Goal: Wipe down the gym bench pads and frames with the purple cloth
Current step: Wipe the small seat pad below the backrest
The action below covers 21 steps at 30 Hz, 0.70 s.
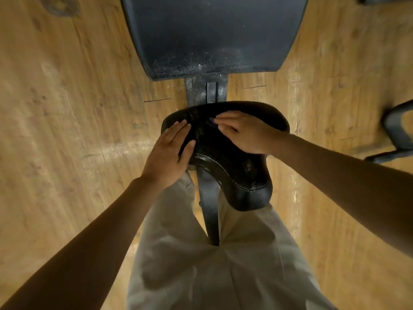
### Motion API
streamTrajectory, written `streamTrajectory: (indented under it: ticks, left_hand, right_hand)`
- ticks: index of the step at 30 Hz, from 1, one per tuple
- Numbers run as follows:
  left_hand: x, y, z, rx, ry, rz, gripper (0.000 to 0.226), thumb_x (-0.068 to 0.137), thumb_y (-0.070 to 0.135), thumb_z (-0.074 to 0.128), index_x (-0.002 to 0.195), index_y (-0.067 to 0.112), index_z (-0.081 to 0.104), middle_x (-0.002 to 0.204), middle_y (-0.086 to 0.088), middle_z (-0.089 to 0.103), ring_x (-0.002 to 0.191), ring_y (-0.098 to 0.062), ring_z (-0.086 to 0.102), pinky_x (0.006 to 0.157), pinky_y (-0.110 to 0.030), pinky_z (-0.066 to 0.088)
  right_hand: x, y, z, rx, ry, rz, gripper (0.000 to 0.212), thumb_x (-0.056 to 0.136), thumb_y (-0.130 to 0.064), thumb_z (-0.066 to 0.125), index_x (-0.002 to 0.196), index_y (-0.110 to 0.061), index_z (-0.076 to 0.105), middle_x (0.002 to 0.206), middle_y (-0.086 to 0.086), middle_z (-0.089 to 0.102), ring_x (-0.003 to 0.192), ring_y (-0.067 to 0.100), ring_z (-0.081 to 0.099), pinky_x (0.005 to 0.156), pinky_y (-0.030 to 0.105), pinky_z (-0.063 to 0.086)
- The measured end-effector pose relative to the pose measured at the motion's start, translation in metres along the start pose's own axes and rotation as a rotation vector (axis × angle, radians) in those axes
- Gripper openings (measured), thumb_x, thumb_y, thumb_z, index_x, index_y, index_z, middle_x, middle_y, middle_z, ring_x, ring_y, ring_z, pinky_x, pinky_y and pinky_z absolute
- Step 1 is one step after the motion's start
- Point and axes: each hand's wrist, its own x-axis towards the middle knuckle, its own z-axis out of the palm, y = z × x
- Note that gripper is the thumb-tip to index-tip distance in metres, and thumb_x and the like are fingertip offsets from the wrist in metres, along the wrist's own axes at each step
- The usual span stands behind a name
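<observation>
Wooden plank flooring (67, 130) fills the background beneath a black gym bench. Only a sliver of the purple cloth (212, 121) shows, pinned against the seat pad (228, 153) under the fingers of the right hand (243, 133), which lies flat and spread. The left hand (169, 151) rests open on the seat pad's left edge, fingers straight. Beyond the seat pad, the dusty frame (206, 90) joins the larger back pad (212, 34). Pale trousers (201, 265) straddle the frame below.

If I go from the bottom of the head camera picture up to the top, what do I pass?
Beige trousers → small seat pad, with the left hand and right hand on it → dusty frame bar → big back pad.
</observation>
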Motion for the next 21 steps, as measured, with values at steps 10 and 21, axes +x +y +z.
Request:
streamTrajectory:
  ticks: [10,21]
  left_hand:
    - [-0.004,0.010,0.014,0.002,0.064,-0.016,0.068,0.096,0.045,0.011,0.148,0.006,0.032,0.155,-0.010,0.030,0.147,-0.021,0.017,0.120,-0.030,0.004]
    - [-0.002,0.004,0.018,0.021,0.102,0.008,0.065,0.098,0.042,0.015,0.145,0.003,0.037,0.152,-0.012,0.034,0.145,-0.024,0.022,0.121,-0.036,0.010]
  right_hand:
    - [-0.116,-0.035,0.026,-0.041,0.249,-0.004,0.041,0.102,-0.021,0.035,0.142,-0.013,0.041,0.149,-0.002,0.037,0.144,0.013,0.017,0.111,0.010,0.002]
    - [-0.070,-0.039,0.031,-0.083,0.429,0.079,0.040,0.099,-0.029,0.035,0.124,-0.012,0.062,0.127,0.003,0.060,0.128,0.022,0.045,0.107,0.030,0.035]
